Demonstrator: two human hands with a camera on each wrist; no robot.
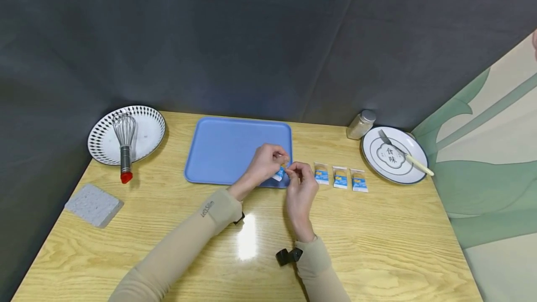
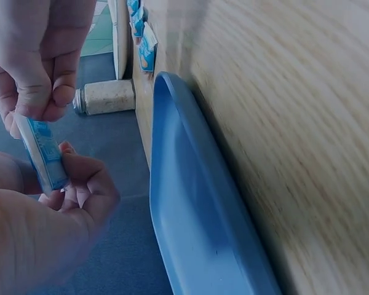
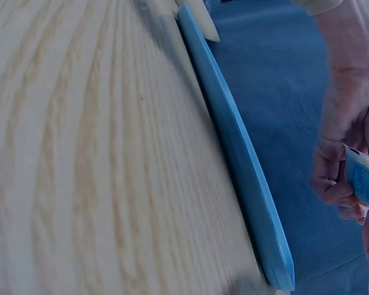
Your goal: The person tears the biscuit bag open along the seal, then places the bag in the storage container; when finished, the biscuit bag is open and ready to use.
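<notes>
Above the right end of the blue tray (image 1: 235, 148), both hands hold one small blue-and-white snack packet (image 1: 278, 174). My left hand (image 1: 265, 164) grips one end of it with curled fingers. The opposite end is pinched between the thumb and fingers of my right hand (image 1: 303, 185). In the left wrist view the packet (image 2: 44, 153) spans the two hands, its printed face turned to the side. The right wrist view catches only part of the packet (image 3: 364, 178) at the frame's edge. Whether its wrapper is torn cannot be made out.
Several similar packets (image 1: 340, 177) lie in a row right of the tray. Behind them stand a shaker jar (image 1: 361, 125) and a plate (image 1: 373, 157) bearing a fork (image 1: 404, 154). At left are a patterned plate (image 1: 147, 143) with a whisk (image 1: 125, 146), and a grey block (image 1: 94, 204).
</notes>
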